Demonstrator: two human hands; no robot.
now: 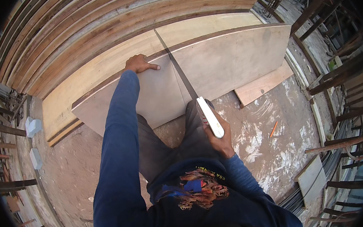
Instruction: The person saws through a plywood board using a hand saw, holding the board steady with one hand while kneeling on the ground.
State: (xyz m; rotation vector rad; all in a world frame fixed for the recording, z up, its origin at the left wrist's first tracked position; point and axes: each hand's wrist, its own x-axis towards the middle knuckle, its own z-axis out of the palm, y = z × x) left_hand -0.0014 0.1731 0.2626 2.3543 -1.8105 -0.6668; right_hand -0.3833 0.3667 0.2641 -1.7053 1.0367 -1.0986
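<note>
Handsaw [185, 78], mid-frame, crosses wooden board [232, 58] at upper ctr.; R grip [224, 141] wraps handle [211, 117], L grip [138, 65] pinches board's edge. Prob. sawing step; next stroke needs blade near marked line [178, 82].

One grey board [233, 62]; one handsaw [183, 77] across it; two hands [137, 64], one on it; one orange pencil [273, 129] below its right half

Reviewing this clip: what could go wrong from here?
The saw blade might skip sideways toward the left hand, which grips the same board near it. As the right hand works the white handle, the blade could nick the right leg, which appears close by. The tilted board might also shift if the left hand's hold slackens.
</note>
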